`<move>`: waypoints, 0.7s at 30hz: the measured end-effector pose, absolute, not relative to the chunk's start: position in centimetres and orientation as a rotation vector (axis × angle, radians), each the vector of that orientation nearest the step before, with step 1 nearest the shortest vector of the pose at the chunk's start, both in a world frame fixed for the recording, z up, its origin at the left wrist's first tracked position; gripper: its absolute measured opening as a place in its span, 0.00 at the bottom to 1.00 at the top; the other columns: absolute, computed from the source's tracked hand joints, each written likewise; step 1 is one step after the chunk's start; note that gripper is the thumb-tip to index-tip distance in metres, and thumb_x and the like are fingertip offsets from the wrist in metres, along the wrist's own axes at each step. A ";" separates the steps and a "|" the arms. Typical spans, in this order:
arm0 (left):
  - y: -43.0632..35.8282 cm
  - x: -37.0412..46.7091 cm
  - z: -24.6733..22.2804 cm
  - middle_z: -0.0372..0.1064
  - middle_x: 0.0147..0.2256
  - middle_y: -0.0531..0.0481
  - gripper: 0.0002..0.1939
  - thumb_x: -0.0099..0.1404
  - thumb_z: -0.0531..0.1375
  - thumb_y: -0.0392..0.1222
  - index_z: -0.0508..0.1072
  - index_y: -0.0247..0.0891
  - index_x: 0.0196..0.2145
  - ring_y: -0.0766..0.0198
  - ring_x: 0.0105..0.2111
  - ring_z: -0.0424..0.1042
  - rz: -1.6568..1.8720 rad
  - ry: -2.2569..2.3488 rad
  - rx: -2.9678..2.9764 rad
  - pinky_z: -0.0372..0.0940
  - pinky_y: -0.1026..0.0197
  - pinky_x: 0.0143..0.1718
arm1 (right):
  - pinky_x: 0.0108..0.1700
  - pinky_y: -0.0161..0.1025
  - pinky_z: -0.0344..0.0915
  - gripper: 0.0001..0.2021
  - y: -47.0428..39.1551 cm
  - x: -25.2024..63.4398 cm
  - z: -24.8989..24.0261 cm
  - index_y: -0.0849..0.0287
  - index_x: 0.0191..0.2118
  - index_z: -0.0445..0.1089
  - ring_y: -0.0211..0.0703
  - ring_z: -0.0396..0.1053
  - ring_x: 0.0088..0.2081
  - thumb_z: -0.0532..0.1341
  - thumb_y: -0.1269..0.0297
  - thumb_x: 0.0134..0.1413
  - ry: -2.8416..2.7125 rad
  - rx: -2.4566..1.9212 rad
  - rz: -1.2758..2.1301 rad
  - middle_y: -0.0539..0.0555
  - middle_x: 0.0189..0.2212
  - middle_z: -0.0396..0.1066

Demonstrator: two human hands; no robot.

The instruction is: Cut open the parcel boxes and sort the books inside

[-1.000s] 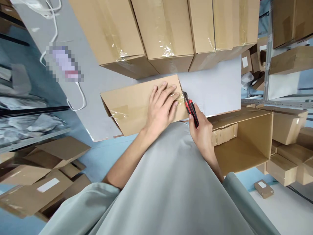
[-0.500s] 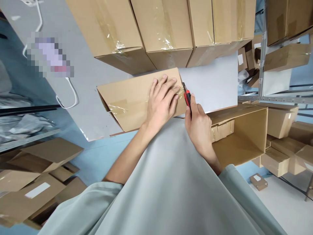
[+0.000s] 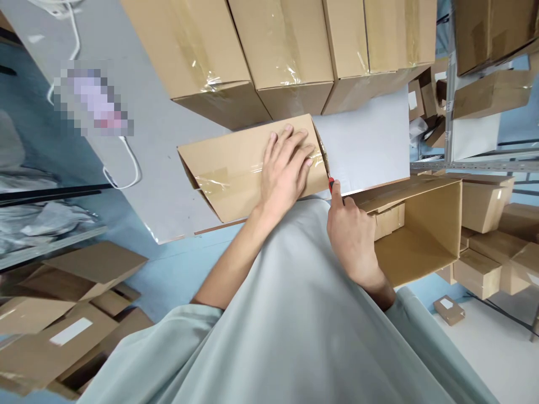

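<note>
One tan carton (image 3: 240, 163), shiny-taped, right edge seemingly ajar.

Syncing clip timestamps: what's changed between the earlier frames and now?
The right hand has moved the red-and-black cutter along the right end of the box, toward its near corner, and now hides most of the cutter. The gap along that end looks wider. Nothing taken up or let go. The left hand stays on the box top.

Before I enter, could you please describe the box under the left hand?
Find the pale table and its row of large boxes. On the near side lies a smaller taped box, set at a slant; only this one has the left hand on top.
</note>
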State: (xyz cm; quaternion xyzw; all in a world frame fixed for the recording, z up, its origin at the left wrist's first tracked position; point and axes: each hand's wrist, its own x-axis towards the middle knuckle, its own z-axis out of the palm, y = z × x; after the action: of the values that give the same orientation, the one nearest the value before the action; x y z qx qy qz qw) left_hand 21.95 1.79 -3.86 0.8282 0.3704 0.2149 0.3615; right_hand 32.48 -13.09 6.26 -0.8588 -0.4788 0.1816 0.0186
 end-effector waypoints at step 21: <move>1.7 1.0 -8.5 0.76 0.66 0.35 0.35 0.77 0.62 0.71 0.74 0.45 0.68 0.46 0.64 0.79 0.844 1.840 1.557 0.76 0.45 0.64 | 0.33 0.36 0.71 0.21 -6.8 42.7 -13.4 0.54 0.47 0.65 0.40 0.77 0.31 0.63 0.41 0.66 -0.583 -2.046 1.043 0.54 0.38 0.81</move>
State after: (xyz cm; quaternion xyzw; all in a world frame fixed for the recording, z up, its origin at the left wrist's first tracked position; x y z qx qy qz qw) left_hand 0.96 1.69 -8.51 0.5837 0.6895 0.3163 0.2896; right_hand 42.67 -6.82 -13.41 -0.8000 -0.2279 0.4078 0.3765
